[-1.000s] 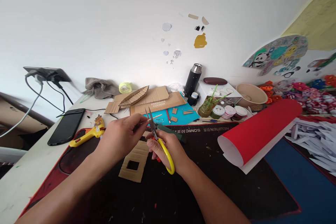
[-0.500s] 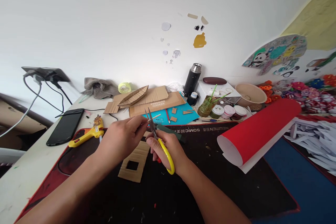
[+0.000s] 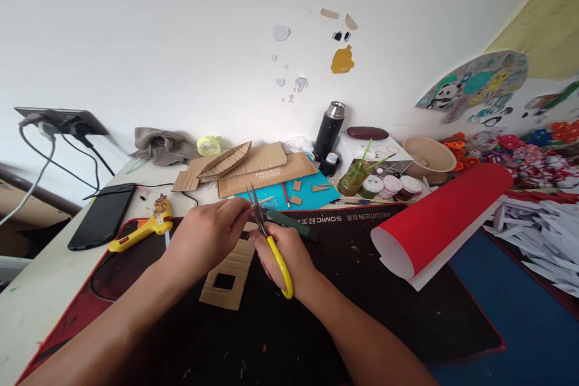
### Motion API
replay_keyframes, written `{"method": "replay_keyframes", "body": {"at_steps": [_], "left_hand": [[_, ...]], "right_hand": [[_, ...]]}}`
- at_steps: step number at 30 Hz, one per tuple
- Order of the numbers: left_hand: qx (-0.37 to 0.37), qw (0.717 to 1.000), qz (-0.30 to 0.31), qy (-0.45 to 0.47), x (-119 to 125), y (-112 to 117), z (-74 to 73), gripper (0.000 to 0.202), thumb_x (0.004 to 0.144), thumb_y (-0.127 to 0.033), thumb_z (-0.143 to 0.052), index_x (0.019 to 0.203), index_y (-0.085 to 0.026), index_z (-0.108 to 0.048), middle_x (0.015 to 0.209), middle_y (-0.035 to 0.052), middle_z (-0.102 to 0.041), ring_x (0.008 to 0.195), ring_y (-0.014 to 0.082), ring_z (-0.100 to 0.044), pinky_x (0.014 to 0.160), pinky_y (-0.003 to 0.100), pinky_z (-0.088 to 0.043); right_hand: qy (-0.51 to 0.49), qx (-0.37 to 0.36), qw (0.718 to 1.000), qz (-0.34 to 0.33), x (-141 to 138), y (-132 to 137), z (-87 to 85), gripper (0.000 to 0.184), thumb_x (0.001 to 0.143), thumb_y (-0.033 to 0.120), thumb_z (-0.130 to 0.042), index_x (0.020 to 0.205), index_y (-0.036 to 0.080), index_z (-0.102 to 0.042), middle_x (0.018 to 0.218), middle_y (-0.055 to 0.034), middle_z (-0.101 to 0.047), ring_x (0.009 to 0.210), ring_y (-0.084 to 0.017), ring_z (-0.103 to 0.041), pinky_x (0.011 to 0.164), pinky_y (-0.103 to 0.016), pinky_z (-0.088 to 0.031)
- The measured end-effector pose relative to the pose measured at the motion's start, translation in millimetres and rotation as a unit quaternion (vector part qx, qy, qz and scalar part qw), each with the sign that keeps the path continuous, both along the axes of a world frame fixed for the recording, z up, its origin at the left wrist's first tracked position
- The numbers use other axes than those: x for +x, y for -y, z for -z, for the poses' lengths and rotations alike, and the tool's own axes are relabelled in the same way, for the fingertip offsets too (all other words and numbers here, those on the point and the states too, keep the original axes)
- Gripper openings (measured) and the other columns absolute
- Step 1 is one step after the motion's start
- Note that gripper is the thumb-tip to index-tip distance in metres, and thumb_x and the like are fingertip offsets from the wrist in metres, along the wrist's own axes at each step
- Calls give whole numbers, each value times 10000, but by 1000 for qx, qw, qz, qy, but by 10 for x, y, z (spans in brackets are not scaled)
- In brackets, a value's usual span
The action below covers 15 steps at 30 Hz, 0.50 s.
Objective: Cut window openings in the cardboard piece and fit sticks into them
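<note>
My right hand (image 3: 287, 253) grips a pair of scissors (image 3: 278, 256) with yellow handles, their blades pointing up and slightly parted. My left hand (image 3: 210, 229) is closed in a pinch beside the blades; whatever it holds is too small to make out. Below my hands a cardboard piece (image 3: 221, 298) with a square cut-out lies on the black mat (image 3: 298, 338). A dark green tool-like object (image 3: 296, 226) rests behind my right hand. Beyond it, small cardboard scraps (image 3: 296, 199) and a red pencil (image 3: 285, 194) lie on a blue sheet (image 3: 316, 198).
Left stand a yellow glue gun (image 3: 145, 232) and a black phone (image 3: 102, 217). A cardboard boat shape (image 3: 225, 161) sits on flat cardboard (image 3: 294, 170). Behind are a black flask (image 3: 329, 129), a jar with brushes (image 3: 350, 184) and paint pots (image 3: 391, 186); right, a red paper roll (image 3: 446, 220).
The view has shifted slightly, so things appear a little further left and higher. Both hands stay together at the scissors, with the left fingers still beside the blades.
</note>
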<state>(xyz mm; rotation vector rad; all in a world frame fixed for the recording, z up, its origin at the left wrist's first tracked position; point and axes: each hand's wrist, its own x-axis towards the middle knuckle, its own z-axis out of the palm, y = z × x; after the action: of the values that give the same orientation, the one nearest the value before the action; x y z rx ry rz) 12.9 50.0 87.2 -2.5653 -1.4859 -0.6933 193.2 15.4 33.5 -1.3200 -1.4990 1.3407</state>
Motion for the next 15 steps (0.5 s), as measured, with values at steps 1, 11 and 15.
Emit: {"method": "replay_keyframes", "body": {"at_steps": [1,11,15], "left_hand": [[1,1000,1,0,-2,-10,11,330,1071,-352,-473,938,-222,-745,769,53,-781,643,224,-712,585,307,-418],[24,999,17,27,6,-11,-4,307,1069,-312,-488,912,-213,-733,736,33,-766,594,191,-681,573,287,-407],[1,998,8,70,17,17,-48,290,1055,-330,-511,914,-213,-736,721,15,-762,578,176,-670,574,278,-410]], "right_hand": [[6,-3,1000,4,-8,-4,-2,426,1009,607,-664,784,252,-590,500,45,-507,422,-144,-490,463,-276,-372],[-12,0,999,-30,25,-9,-13,350,1033,570,-643,922,238,-627,539,65,-565,434,-127,-559,476,-231,-424],[7,39,999,-32,72,-22,-37,279,1012,519,-685,974,243,-682,637,48,-622,507,-129,-621,539,-233,-464]]}}
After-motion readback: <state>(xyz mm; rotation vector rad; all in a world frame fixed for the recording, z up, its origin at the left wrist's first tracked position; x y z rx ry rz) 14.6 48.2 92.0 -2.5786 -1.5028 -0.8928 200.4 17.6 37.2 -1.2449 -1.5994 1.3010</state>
